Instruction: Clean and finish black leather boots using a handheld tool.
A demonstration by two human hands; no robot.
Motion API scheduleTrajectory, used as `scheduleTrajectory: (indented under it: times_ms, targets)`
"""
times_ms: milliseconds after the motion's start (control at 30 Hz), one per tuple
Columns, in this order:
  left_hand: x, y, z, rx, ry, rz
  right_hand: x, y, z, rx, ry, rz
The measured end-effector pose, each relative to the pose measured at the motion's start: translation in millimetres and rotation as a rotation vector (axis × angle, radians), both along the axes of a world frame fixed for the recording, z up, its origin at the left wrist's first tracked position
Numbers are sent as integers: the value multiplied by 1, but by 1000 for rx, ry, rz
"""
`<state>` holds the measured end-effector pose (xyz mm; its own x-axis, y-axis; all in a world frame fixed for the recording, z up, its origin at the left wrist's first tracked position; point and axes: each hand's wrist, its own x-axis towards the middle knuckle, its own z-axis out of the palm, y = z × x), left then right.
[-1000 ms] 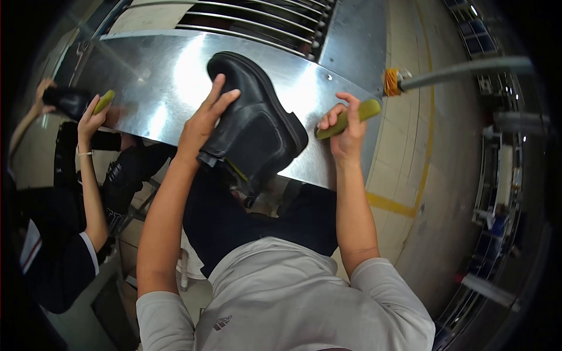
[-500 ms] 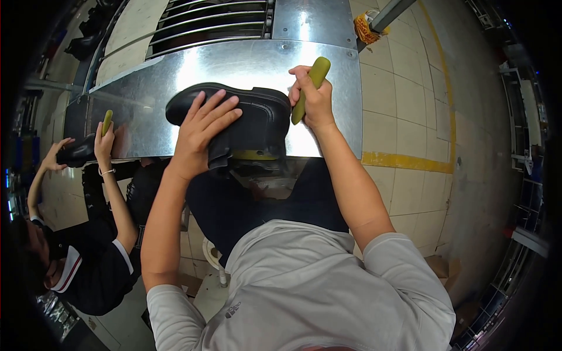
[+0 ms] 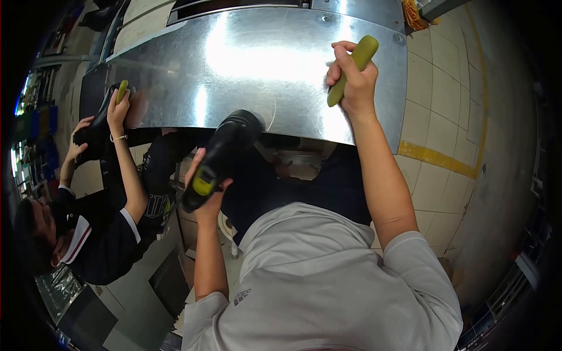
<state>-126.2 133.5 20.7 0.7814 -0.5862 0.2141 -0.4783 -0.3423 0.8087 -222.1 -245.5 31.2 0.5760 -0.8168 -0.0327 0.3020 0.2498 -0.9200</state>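
Note:
My left hand (image 3: 210, 212) is closed around the heel end of a black boot (image 3: 227, 145), held at the near edge of the metal table. Its toe points away over the tabletop, and the opening faces up toward me. A yellow-green insert (image 3: 202, 181), likely a shoe last, shows inside the opening. The boot is slightly smeared by motion. Over the right part of the table, my right hand (image 3: 358, 82) grips an olive-green tapered stick-like tool (image 3: 361, 54), its wide end up and narrow end down. That tool is apart from the boot.
The shiny metal table (image 3: 281, 76) lies in front of me. At left, a co-worker (image 3: 99, 245) holds another black boot (image 3: 96, 126) and a similar green tool (image 3: 122, 92). A metal post with orange wrapping (image 3: 414, 16) stands at the far right corner.
My left hand has drawn the boot off the tabletop toward me and turned it from lying sideways to opening up. My right hand still grips the tool. The whole view has shifted.

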Motion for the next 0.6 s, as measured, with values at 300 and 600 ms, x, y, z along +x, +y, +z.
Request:
scheduleTrajectory:
  times_ms: [300, 600]
  targets:
    - [3, -9, -1, -79, -150, -250, 19, 69, 35, 473, -225, 325]
    - [-17, 18, -28, 33, -247, -368, 33, 121, 17, 529, -238, 388]
